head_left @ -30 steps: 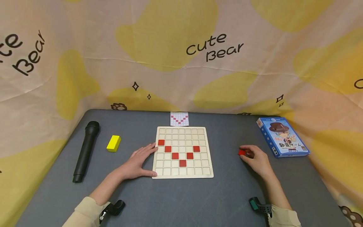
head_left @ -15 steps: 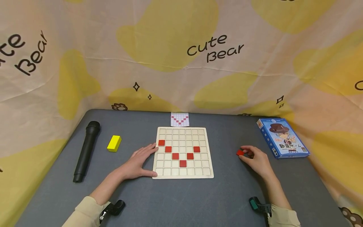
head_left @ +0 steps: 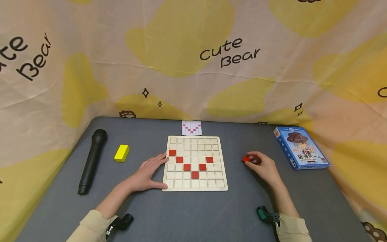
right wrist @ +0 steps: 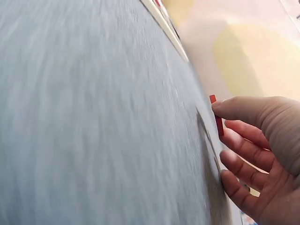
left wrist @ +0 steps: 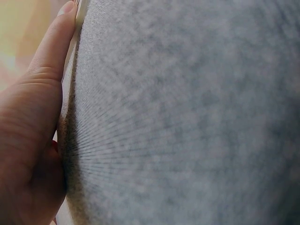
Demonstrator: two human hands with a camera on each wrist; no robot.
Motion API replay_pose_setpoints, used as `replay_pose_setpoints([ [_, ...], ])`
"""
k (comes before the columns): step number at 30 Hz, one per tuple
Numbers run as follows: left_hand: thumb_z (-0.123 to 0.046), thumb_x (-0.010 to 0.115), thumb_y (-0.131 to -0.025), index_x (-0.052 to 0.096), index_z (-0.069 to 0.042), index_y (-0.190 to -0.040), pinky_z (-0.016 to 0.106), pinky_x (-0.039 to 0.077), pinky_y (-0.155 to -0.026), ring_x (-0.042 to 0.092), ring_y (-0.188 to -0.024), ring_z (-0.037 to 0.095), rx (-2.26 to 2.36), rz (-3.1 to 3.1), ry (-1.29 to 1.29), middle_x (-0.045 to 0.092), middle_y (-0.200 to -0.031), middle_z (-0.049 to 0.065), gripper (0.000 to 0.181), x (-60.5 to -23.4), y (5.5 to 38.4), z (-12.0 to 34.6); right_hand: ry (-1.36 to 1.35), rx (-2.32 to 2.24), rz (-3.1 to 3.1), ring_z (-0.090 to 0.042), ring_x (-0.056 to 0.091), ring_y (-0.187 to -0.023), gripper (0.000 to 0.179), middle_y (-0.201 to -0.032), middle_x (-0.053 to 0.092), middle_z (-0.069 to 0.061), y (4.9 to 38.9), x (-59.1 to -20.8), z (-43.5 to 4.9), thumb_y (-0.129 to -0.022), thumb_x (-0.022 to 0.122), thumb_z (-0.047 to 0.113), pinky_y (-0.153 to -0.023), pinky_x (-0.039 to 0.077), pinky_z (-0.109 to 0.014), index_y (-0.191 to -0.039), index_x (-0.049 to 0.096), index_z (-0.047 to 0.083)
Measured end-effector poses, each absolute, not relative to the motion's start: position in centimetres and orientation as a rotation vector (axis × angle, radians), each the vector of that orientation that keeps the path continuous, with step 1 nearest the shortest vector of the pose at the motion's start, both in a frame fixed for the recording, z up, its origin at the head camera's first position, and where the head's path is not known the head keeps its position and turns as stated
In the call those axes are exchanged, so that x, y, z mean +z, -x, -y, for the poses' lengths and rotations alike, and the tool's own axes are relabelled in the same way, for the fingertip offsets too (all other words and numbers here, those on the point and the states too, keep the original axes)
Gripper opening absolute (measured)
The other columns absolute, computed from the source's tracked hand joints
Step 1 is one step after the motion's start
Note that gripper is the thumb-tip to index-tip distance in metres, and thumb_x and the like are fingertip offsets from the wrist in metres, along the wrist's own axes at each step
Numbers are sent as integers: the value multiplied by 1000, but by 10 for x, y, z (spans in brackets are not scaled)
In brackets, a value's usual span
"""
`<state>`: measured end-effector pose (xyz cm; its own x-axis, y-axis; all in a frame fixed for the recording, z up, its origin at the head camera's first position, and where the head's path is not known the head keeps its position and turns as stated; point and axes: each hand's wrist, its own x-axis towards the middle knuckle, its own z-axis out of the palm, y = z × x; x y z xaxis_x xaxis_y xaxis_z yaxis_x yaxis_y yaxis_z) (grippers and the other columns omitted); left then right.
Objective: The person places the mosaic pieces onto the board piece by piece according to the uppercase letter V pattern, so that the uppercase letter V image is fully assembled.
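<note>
A cream grid board lies in the middle of the table, with several red squares set in its cells in most of a V shape. My left hand rests at the board's left edge, thumb and fingers spread along it; the left wrist view shows the thumb straight along the rim. To the right of the board, my right hand pinches a small red square tile between thumb and fingertips. In the right wrist view this red tile is seen edge-on, close over the table.
Behind the board lies a small pattern card with a pink V on a grid. A yellow block and a black microphone lie on the left. A blue game box sits at the right. A printed cloth hangs behind the table.
My right hand has moved left with the red tile, away from the blue box and nearer the board. The left hand and the board have stayed in place.
</note>
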<state>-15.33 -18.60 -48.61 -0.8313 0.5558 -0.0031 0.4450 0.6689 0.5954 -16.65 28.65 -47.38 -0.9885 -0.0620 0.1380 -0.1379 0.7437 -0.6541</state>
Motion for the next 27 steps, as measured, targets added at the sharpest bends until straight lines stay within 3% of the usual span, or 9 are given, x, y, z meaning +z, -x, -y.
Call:
replay_pose_setpoints([
  [8, -58, 77, -75, 35, -10, -151, 60, 17, -110, 20, -145, 34, 915, -2705, -836, 24, -160, 10, 100, -486, 152, 185, -219, 1186, 2816, -18, 57, -81, 29, -94, 67, -4, 179, -475, -250, -84, 78, 18, -71, 46, -31, -110, 68, 8],
  [15, -58, 77, -74, 33, -12, -153, 57, 14, -112, 17, -147, 30, 907, -2689, -813, 21, -161, 7, 101, -486, 153, 185, -280, 1253, 2801, -17, 58, -75, 24, -86, 64, -2, 189, -474, -224, -82, 79, 17, -68, 48, -29, -102, 68, 10],
  [27, -58, 77, -74, 33, -13, -153, 57, 14, -112, 16, -147, 29, 902, -2686, -813, 20, -161, 5, 102, -484, 153, 185, -512, 1163, 2794, -17, 56, -83, 14, -92, 63, 0, 207, -476, -199, -81, 80, 16, -74, 48, -34, -91, 70, 14],
])
